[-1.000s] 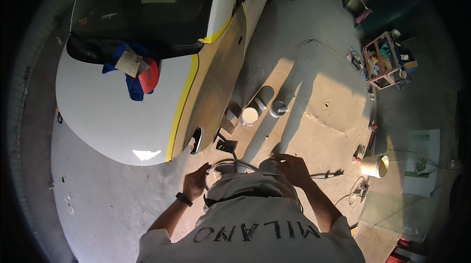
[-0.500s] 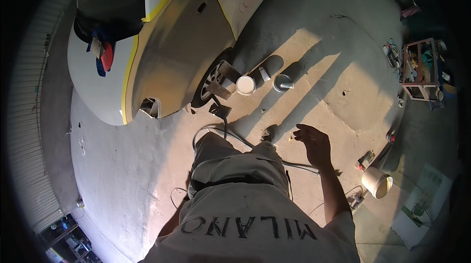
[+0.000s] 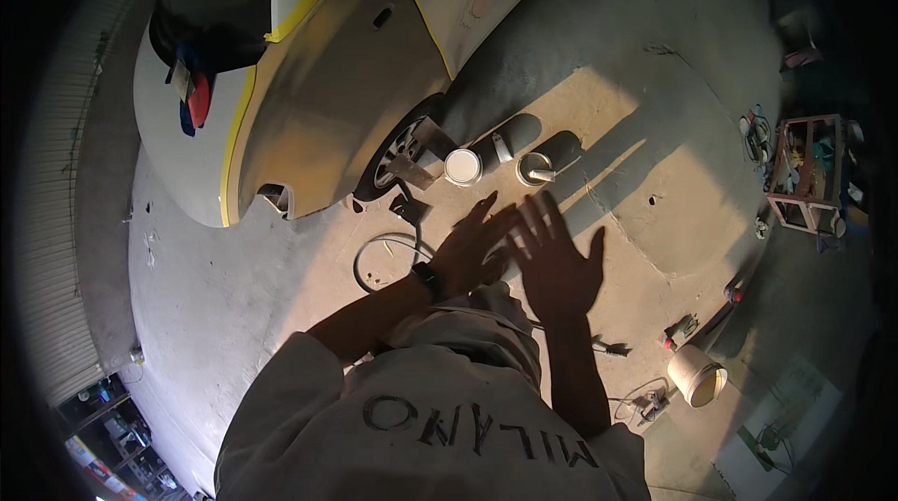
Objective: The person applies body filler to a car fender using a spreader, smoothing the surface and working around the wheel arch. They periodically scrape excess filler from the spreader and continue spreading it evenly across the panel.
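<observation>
My left hand (image 3: 470,246) is raised in front of my body, fingers stretched out and nothing in it; a dark watch (image 3: 427,280) is on that wrist. Close beside it, my right hand (image 3: 559,269) has its fingers spread, also holding nothing. The fingertips are near each other; I cannot tell if they touch. Beyond them on the floor stand a white round can (image 3: 463,167) and a darker can (image 3: 535,170) with something light lying across its rim. A car body panel (image 3: 351,94), patchy tan and grey, is edged with yellow masking tape (image 3: 237,150) ahead on the left.
A wheel (image 3: 398,153) shows under the panel, with a hose (image 3: 359,262) looped on the floor near my legs. Red and blue items (image 3: 195,101) rest on the car. To the right are a pale bucket (image 3: 697,376) and a metal-framed cart (image 3: 806,172).
My left hand has come up into view from beside my body. My right hand has moved left toward it, its fingers now spread. The view has shifted slightly.
</observation>
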